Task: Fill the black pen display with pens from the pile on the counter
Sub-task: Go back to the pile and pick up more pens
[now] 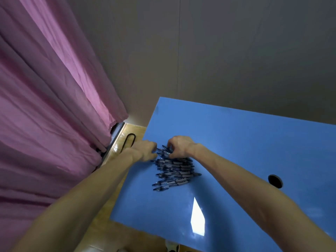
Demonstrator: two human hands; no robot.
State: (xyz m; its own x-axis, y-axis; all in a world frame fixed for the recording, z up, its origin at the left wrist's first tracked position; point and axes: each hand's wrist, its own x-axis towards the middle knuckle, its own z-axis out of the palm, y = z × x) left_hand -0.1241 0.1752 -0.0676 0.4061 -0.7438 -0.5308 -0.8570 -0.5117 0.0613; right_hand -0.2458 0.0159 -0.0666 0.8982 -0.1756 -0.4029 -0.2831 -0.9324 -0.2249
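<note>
Dozens of dark pens (173, 169) lie heaped on the blue tabletop (245, 142), most of them roughly parallel, close to its left edge. Both hands work at the far end of the heap. The right hand (179, 146) arches over the top pens with its fingers curled down onto them, and seems to pinch one or two; the blur makes the exact count unclear. The left hand (144, 150) sits at the tabletop's edge, its fingers bent toward the pens' tips, but whether its grip has closed on a pen or only touches the heap, I cannot tell.

No black pen display shows anywhere in this view, so the task looks to be at the gathering stage. To do that well, it would help to take a small bundle with all tips pointing one way, squared between the two hands, rather than a loose fistful that splays. Lifting from the top of the heap should keep the lower pens from rolling.

Several hazards are near. The heap lies near the left edge, and below it is a wooden floor (116, 188); a nudged pen could roll off. A round cable hole (275, 180) in the tabletop lies well apart to the right. A pink curtain (45, 106) hangs at the left, a thin black cable loop (129, 140) lies on the floor just beyond the left hand, and a bright patch of reflected light (197, 217) shines on the near part of the tabletop.
</note>
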